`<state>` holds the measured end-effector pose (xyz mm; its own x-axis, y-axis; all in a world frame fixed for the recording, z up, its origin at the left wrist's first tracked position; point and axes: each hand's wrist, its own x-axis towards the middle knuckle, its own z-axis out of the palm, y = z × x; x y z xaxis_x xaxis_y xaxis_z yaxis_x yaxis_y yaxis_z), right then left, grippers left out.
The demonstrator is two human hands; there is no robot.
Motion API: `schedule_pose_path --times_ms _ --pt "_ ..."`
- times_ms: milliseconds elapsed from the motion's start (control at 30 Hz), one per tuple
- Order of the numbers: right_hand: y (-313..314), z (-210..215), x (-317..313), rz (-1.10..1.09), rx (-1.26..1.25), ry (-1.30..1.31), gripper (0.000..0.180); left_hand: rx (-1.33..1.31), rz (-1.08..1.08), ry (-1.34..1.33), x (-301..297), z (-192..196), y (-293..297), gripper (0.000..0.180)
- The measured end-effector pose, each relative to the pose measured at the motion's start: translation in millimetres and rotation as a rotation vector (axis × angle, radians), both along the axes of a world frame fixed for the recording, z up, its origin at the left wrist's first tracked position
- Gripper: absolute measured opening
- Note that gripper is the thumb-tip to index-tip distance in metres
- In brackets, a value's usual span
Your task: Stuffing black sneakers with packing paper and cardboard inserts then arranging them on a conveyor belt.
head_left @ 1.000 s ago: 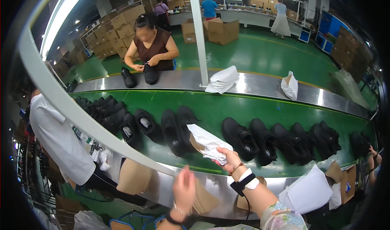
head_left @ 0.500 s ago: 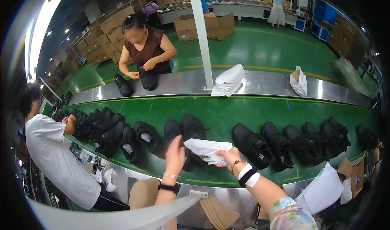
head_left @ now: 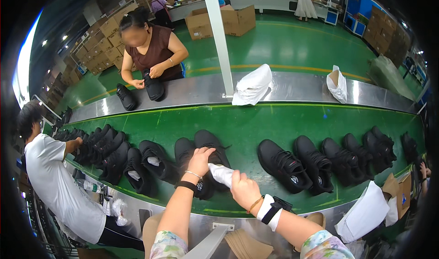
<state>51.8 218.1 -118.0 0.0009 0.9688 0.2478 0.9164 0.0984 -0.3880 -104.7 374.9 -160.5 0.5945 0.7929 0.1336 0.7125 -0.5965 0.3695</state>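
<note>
My right hand [head_left: 245,188] is closed around a bunched wad of white paper [head_left: 221,174]. The wad's far end points down at the opening of a black shoe [head_left: 209,141]. Over that same shoe, my left hand [head_left: 200,162] has its fingers bent at the tongue and collar, beside the paper; its fingertips are partly hidden. The mate of this shoe, another black shoe [head_left: 184,148], stands just left, partly covered by my left hand. Further left, a black shoe [head_left: 157,159] and its neighbour [head_left: 135,172] have white paper inside their openings.
Several black shoes [head_left: 286,167] line the green belt [head_left: 292,119] on both sides. Across it, a person [head_left: 153,53] handles a shoe at a metal ledge [head_left: 192,92] bearing a white paper bundle [head_left: 253,85]. Another person [head_left: 64,181] stands left. White sheets [head_left: 363,213] lie near right.
My left hand has come down onto the shoe's collar. The paper, held flat and long before, is now more tightly bunched and angled toward the shoe opening in my right hand.
</note>
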Motion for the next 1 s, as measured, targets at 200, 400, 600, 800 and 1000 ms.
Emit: schedule_pose_path --times_ms 200,400,600,800,1000 --pt "16 -34 -13 0.141 0.260 -0.198 0.025 0.034 0.076 -0.134 -2 -12 7 0.043" --pt "46 -32 -48 0.024 0.044 -0.010 0.037 -0.092 0.012 0.038 -5 -8 27 0.039" --pt "55 -62 -47 0.019 0.089 -0.017 0.040 -0.242 -0.121 -0.071 -16 3 43 0.047" --pt "73 -62 -61 0.013 -0.020 0.190 0.048 -0.425 0.144 -0.199 -19 -8 46 0.047" --pt "79 -71 -63 0.025 -0.219 0.232 0.045 -0.372 0.190 -0.375 -22 -11 38 0.052"
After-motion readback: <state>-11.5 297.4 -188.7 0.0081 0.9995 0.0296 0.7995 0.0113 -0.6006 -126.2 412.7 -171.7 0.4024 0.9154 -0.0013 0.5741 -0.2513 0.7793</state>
